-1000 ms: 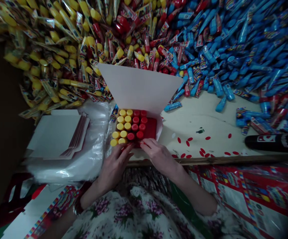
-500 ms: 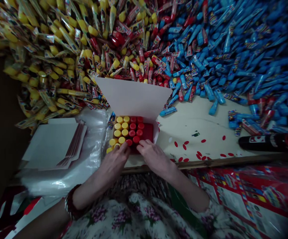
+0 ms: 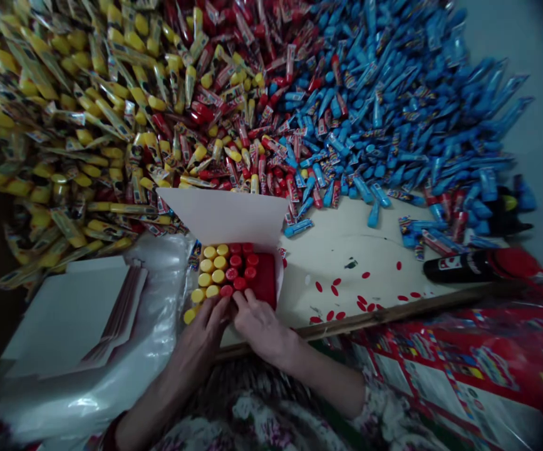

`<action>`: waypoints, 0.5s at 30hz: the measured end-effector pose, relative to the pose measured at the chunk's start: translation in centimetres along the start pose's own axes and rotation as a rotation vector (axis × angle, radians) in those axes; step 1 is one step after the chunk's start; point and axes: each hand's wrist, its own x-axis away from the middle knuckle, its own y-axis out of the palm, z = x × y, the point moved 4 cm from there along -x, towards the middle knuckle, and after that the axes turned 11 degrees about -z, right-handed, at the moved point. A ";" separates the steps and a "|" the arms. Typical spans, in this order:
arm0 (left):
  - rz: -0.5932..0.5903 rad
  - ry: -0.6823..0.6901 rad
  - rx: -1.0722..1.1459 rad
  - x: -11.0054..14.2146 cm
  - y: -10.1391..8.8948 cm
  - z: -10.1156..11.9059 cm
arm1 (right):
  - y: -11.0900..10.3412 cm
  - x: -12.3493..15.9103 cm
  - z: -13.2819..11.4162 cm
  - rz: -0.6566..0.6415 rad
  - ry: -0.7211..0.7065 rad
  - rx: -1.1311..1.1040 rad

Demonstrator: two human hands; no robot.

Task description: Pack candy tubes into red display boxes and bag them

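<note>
Both hands have drawn closer together at the near edge of the white card box (image 3: 222, 216), lower centre-left of the frame. The left hand (image 3: 200, 341) has its fingers spread beside the yellow caps (image 3: 206, 265); the right hand's (image 3: 262, 329) fingertips bunch against the red caps (image 3: 236, 262).

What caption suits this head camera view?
Left hand and right hand rest on yellow and red caps in a white carton.

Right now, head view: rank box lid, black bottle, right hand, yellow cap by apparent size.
Box lid largest. Black bottle and right hand look similar; the hand's nearness leaves that unsure. Yellow cap smallest.
</note>
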 end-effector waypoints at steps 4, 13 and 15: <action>0.192 0.020 0.022 -0.8 -2.7 -1.0 | -0.4 2.7 1.6 0.368 -0.027 -0.256; 0.125 -0.190 0.542 -3.7 0.2 -5.2 | 3.2 -3.9 5.1 0.394 0.050 -1.314; 0.137 -0.206 0.556 -4.1 0.6 -4.6 | 3.1 -4.6 4.6 0.351 -0.012 -1.303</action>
